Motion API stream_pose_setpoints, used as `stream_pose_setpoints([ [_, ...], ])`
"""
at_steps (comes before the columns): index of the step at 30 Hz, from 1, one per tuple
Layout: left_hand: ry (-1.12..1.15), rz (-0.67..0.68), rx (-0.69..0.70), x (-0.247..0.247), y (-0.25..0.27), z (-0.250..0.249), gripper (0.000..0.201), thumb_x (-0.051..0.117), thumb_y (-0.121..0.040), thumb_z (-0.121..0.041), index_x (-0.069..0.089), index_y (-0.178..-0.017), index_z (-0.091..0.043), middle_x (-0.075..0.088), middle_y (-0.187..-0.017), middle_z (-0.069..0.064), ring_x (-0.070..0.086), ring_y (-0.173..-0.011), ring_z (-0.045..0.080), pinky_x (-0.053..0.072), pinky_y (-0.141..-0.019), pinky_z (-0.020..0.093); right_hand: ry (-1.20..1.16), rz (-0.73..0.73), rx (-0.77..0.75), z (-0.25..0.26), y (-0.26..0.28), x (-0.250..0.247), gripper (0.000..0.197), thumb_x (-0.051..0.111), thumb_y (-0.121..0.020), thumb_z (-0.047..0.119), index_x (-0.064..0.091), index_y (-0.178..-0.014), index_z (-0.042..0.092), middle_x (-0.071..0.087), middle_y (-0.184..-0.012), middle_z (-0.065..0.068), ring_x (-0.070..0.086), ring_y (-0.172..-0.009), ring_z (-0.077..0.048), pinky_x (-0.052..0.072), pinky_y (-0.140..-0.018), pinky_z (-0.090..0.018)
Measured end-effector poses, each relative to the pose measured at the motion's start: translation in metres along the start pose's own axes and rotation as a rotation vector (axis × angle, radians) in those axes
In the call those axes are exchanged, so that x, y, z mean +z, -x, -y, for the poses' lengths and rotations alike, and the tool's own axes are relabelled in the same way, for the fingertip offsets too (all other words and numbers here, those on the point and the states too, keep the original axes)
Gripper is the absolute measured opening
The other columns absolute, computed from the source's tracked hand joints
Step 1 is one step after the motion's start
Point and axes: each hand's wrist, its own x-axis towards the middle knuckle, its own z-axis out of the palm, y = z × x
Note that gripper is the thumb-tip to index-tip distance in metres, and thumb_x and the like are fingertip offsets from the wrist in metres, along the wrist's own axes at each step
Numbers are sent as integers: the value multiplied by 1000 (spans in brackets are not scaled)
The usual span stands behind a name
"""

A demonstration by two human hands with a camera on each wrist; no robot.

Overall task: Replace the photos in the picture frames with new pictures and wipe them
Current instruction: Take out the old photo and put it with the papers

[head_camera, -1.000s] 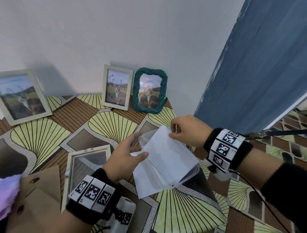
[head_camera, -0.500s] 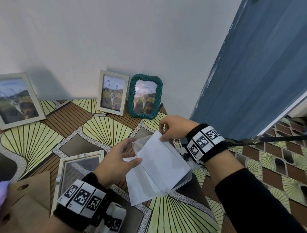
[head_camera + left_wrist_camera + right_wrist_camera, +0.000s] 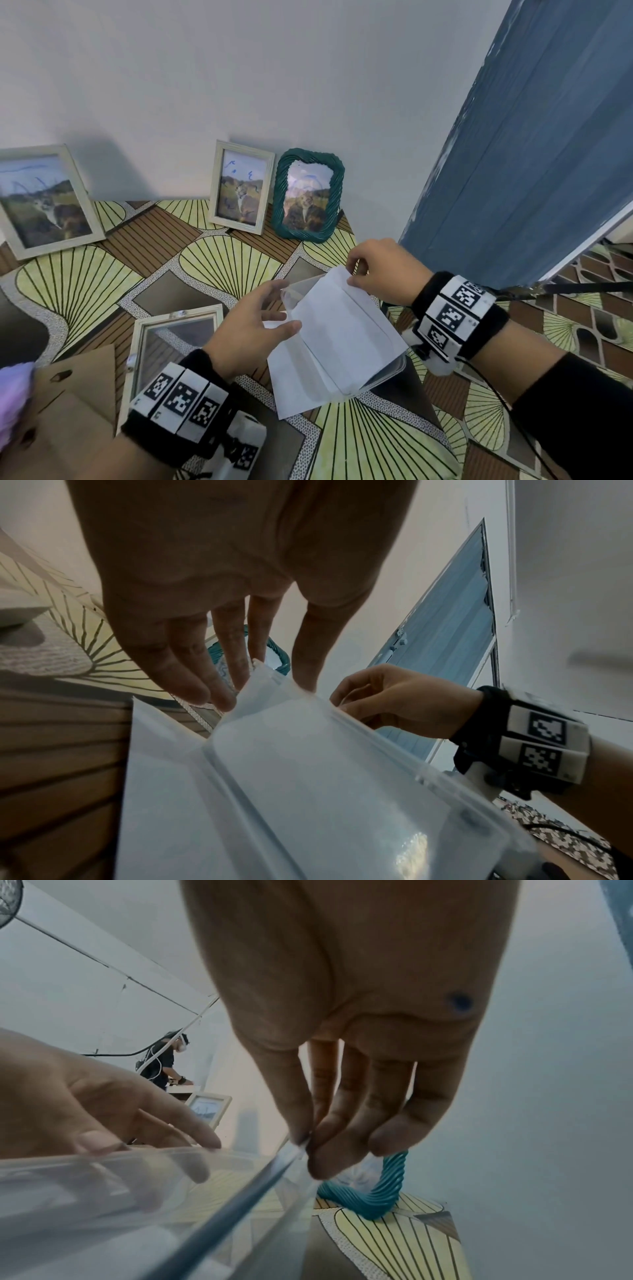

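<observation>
Above the table, my left hand (image 3: 286, 306) holds a clear plastic box (image 3: 380, 371) of white photo sheets (image 3: 339, 329), thumb on the sheets and fingers behind the box rim. My right hand (image 3: 349, 279) pinches the top edge of the uppermost sheet between thumb and forefinger, which the right wrist view shows close up (image 3: 308, 1139). An empty white frame (image 3: 171, 342) lies flat to the left, beside its brown cardboard backing (image 3: 75, 394). Three frames with photos lean on the wall: a large white frame (image 3: 41, 198), a small white frame (image 3: 239, 192) and a green woven frame (image 3: 306, 195).
A purple cloth (image 3: 13, 394) shows at the left edge. A blue door (image 3: 513, 171) stands to the right of the table. The patterned tablecloth (image 3: 222, 267) covers the table. A person (image 3: 164, 1064) stands far off in the right wrist view.
Both hands keep their hold on the box and the top sheet, which have barely moved. My right forearm swung nearer, then back out, and the view shifted slightly.
</observation>
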Motion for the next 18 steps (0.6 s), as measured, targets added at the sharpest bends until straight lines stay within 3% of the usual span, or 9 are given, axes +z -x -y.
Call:
stream_pose_setpoints([
  [7,-44,-7,0,-1,3,-4,65,78,-80,-19,47,-136,-30,58,-126,-13,65,-106,14,57,-86,49,-134,-148,-49,-1,20,-3,3,58,-94,23,59,-92,23,63,-77,6,57,-66,-11,43,-61,-27],
  [10,-68,-11,8,0,4,-6,66,78,-80,-19,46,-137,-30,58,-123,-16,65,-104,13,58,-84,47,-162,-235,-69,2,25,-11,6,55,-97,22,60,-96,20,64,-80,5,54,-65,-6,45,-63,-28],
  [14,-80,-11,14,0,3,-8,65,78,-81,-18,46,-137,-26,60,-121,-13,64,-104,15,58,-82,46,-168,-352,-105,7,29,-26,8,51,-99,20,57,-97,17,61,-83,3,51,-66,-9,45,-65,-34],
  [18,-92,-23,34,-2,5,-10,59,74,-84,-22,46,-136,-33,57,-114,-16,61,-103,7,56,-76,30,-235,-481,-151,16,33,-42,4,51,-100,20,55,-97,19,59,-82,5,52,-68,-10,43,-63,-30],
])
